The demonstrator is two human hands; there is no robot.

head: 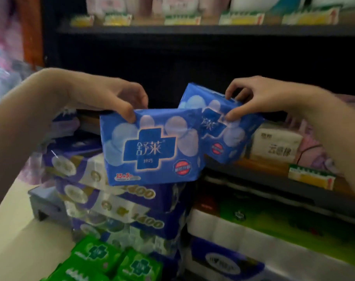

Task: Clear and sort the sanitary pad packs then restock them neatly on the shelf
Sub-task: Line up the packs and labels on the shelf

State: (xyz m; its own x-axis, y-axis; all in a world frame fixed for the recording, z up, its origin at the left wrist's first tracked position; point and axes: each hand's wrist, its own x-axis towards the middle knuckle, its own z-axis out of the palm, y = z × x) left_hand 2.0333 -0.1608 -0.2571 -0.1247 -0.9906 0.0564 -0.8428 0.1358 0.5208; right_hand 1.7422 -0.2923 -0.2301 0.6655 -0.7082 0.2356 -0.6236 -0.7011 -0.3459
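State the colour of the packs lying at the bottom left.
Green packs, seen in the head view.

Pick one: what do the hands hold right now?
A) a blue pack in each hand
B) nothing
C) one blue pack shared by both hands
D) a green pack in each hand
A: the left hand pinches one blue pack by its top edge, and the right hand pinches a second blue pack.
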